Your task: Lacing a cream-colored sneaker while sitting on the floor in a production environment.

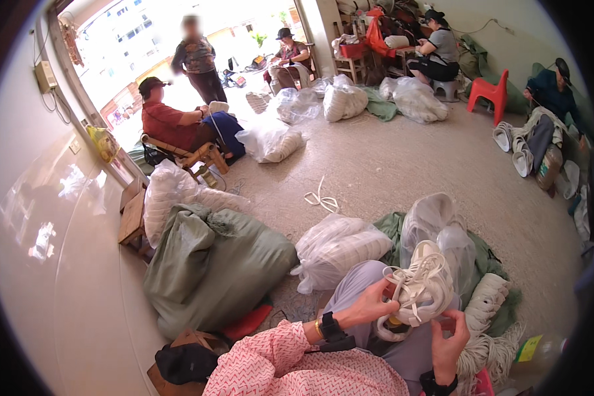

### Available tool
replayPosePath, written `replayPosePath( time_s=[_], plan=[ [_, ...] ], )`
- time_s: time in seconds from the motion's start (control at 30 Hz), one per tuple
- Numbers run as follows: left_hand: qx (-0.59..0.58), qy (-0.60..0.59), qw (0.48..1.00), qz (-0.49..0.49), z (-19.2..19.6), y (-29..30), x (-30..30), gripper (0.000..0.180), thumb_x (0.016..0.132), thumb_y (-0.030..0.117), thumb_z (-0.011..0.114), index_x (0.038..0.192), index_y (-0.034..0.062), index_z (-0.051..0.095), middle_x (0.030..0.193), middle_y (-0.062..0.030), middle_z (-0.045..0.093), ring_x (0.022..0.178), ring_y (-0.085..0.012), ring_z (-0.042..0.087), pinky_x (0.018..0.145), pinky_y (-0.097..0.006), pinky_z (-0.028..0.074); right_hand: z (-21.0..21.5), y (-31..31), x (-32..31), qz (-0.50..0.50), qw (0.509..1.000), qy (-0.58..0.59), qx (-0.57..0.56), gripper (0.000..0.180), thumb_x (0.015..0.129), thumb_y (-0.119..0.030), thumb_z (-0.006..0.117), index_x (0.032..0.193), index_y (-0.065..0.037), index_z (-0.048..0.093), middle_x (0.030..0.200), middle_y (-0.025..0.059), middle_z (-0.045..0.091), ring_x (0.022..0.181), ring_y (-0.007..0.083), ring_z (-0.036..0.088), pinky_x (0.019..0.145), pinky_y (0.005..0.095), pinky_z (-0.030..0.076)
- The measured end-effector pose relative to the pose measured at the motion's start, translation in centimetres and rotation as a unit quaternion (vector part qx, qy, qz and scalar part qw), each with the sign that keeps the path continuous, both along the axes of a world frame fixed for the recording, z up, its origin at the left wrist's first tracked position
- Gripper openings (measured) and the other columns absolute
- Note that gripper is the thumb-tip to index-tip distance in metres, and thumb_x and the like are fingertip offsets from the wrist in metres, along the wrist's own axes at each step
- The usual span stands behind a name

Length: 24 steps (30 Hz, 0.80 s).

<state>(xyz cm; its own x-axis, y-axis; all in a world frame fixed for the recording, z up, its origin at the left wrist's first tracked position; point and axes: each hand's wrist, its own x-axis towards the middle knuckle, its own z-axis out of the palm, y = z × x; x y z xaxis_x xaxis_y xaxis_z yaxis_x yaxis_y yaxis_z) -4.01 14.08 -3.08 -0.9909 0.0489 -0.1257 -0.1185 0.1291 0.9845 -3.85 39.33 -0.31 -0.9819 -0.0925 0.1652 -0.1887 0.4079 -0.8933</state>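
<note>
- Floor (376, 158), grey-brown and finely speckled, curves toward the lens's dark rim, where its edges vanish.
- Wall (39, 284) at the left, pale and glossy, carries bright reflections that blur its surface.
- Doorway (129, 56), washed out by daylight; little beyond it can be made out.
- Green sack (231, 270), bulging, woven-looking and heavily creased; its contents are hidden.
- Standing person (201, 63) near the doorway, head blurred; whatever the lowered hands may hold is too indistinct to tell.
- Clear bag (343, 247) beyond the knees, thin, crinkled plastic over pale, ridged shapes partly veiled by glare.
- Lace bundle (488, 297) right of the lap, cream, cord-like and tightly wound above, spilling into loose strands below; its lower part runs partly behind the right hand's wrist strap.
- Sneaker (431, 280) over the person's lap, cream, with a rounded toe pointing away, a padded collar and flat laces looping across the front. Below it a pale rim surrounds something dark and yellowish; whether that belongs to the same shoe is unclear.
- Left hand (369, 305) at the sneaker's left side, thumb and forefinger clamped on the lacing edge; the other fingers are mostly hidden.
- Right hand (450, 340) just beside the collar, fingers bent, thumb near the forefinger; I cannot tell whether they pinch anything.
- Loose lace (322, 198) on the floor, white, flat and crossed over itself.
</note>
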Motion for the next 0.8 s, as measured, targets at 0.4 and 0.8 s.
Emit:
replayPosePath(
  time_s=[0.4,0.8],
  plan=[
    [-0.029,0.026,0.999,0.003,0.0,0.0,-0.6,0.052,0.084,0.015,0.068,0.132,-0.0017,0.054,0.112,-0.0113,0.067,0.1,-0.0203,0.065,0.089,-0.036,0.054,2.4,-1.2,0.2,0.129,0.964,0.196,0.123,0.044,0.075,-0.006,0.084,0.112,-0.005,0.062,0.108,0.0136,0.06,0.086,0.0317,0.063,0.072,0.0406,0.053],
    [0.067,-0.024,0.997,0.023,-0.4,0.6,0.8,0.046,0.09,0.012,0.064,0.132,-0.0037,0.054,0.111,-0.0117,0.067,0.097,-0.0189,0.066,0.083,-0.035,0.057,-0.5,0.0,1.3,0.134,0.976,0.132,0.113,0.035,0.075,-0.008,0.085,0.101,-0.003,0.063,0.097,0.0148,0.064,0.083,0.0336,0.066,0.072,0.0415,0.053]
  ],
)
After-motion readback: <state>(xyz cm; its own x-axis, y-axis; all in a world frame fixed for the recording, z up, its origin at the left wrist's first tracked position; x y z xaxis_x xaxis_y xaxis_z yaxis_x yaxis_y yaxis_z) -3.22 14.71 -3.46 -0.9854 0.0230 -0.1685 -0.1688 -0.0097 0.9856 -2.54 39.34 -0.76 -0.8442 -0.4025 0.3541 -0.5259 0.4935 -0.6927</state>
